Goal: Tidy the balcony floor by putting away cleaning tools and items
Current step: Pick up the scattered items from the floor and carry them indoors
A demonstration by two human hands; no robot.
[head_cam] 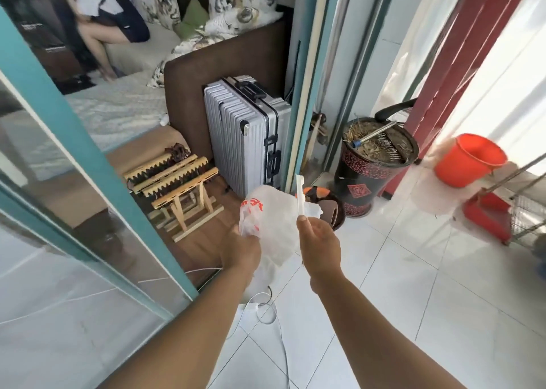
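A white plastic bag (pixel 273 220) with red print hangs in front of me over the white tiled floor. My left hand (pixel 240 248) grips its left edge. My right hand (pixel 319 242) pinches a thin white strip (pixel 300 195), which stands upright beside the bag; whether the strip is the bag's handle or a separate item I cannot tell. A white cord (pixel 267 315) lies looped on the tiles below my arms. An orange bucket (pixel 468 159) and a red dustpan (pixel 487 216) stand at the right.
A black and red pot (pixel 370 170) with dry soil and a metal tool stands by the door frame. Behind the bag lies a dark slipper (pixel 335 210). Indoors stand a silver suitcase (pixel 242 134) and folding wooden stools (pixel 177 179). A teal sliding door frame (pixel 88 152) runs along the left. A person sits on the bed.
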